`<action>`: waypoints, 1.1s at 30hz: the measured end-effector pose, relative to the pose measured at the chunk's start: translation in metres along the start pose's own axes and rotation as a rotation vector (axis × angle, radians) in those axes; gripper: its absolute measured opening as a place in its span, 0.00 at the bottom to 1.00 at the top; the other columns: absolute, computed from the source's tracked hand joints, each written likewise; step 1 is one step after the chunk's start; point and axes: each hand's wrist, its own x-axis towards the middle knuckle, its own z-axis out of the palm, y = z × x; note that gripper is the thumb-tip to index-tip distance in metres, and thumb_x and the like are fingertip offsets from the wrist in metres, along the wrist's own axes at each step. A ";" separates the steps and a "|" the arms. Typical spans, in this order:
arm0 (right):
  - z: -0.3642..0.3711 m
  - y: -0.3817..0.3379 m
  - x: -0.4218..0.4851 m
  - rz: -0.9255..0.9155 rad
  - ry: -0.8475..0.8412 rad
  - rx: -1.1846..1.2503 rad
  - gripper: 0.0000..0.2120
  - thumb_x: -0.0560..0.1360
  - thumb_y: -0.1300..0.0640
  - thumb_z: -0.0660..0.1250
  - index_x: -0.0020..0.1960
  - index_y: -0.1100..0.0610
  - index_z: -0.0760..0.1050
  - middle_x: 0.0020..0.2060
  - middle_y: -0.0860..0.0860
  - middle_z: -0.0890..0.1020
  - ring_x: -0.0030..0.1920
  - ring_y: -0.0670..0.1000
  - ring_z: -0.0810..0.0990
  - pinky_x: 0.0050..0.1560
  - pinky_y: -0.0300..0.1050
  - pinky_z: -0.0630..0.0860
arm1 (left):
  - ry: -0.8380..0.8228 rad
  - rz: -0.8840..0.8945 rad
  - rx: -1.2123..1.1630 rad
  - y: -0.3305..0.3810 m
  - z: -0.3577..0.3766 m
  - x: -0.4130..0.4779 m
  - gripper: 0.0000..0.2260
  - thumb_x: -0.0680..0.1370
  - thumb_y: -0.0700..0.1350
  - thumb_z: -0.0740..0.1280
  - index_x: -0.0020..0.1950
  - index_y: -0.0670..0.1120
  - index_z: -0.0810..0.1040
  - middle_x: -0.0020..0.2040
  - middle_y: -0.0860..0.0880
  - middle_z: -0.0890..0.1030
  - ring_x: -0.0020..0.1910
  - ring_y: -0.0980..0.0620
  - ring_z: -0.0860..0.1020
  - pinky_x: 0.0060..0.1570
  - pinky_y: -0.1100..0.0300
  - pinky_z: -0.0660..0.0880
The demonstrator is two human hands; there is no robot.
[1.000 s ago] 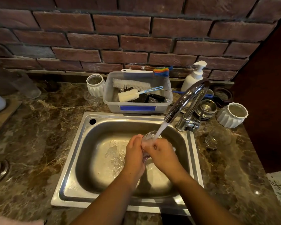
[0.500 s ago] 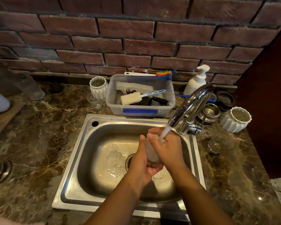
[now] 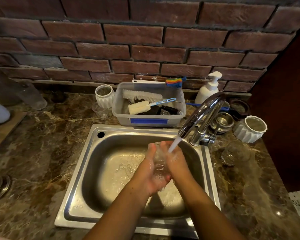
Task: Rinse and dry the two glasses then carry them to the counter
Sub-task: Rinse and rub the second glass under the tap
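Centre: left hand (image 3: 150, 172), right hand (image 3: 177, 161) clasp glass (image 3: 158, 158), now lifted nearer tap (image 3: 201, 115); first rinse ongoing, second glass (image 3: 235, 153) waits at right.

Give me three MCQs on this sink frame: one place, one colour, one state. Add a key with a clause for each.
1. Where is the glass being rinsed?
A. Inside a white cup
B. Between the left hand and right hand, over the sink
C. On the counter left of the sink

2. What colour is the strip on the front of the tub?
A. Red
B. Green
C. Blue

3. The tap is:
A. Running
B. Off
C. Swung away from the sink

Key: 1 B, both hands hold the glass above the sink. 2 C, a blue strip crosses the front of the tub. 3 A, a water stream falls from the tap onto the hands.
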 end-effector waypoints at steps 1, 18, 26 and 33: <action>0.002 0.007 -0.001 0.002 -0.003 -0.010 0.10 0.81 0.51 0.64 0.58 0.55 0.75 0.46 0.49 0.82 0.48 0.49 0.81 0.43 0.39 0.76 | -0.002 -0.011 -0.022 0.000 -0.003 -0.001 0.24 0.77 0.62 0.68 0.59 0.42 0.82 0.57 0.38 0.84 0.57 0.41 0.82 0.55 0.49 0.80; -0.009 0.008 0.002 -0.303 0.147 -0.431 0.11 0.79 0.52 0.65 0.40 0.54 0.77 0.36 0.50 0.82 0.40 0.53 0.83 0.44 0.48 0.79 | -0.082 0.189 0.307 -0.011 -0.017 -0.006 0.30 0.71 0.72 0.67 0.66 0.55 0.78 0.65 0.47 0.81 0.63 0.41 0.80 0.53 0.47 0.81; -0.006 0.007 -0.004 -0.290 0.046 -0.290 0.08 0.75 0.50 0.72 0.41 0.50 0.75 0.34 0.45 0.80 0.35 0.41 0.80 0.37 0.37 0.75 | -0.044 0.063 0.190 -0.007 -0.025 -0.004 0.27 0.81 0.63 0.58 0.62 0.41 0.80 0.53 0.38 0.86 0.53 0.40 0.84 0.55 0.45 0.80; -0.014 0.002 0.003 -0.251 0.106 -0.195 0.08 0.79 0.60 0.67 0.41 0.53 0.76 0.35 0.48 0.80 0.35 0.43 0.78 0.42 0.44 0.79 | -0.150 0.223 0.477 0.000 -0.017 -0.016 0.25 0.72 0.68 0.66 0.59 0.53 0.79 0.54 0.48 0.85 0.53 0.41 0.85 0.54 0.45 0.82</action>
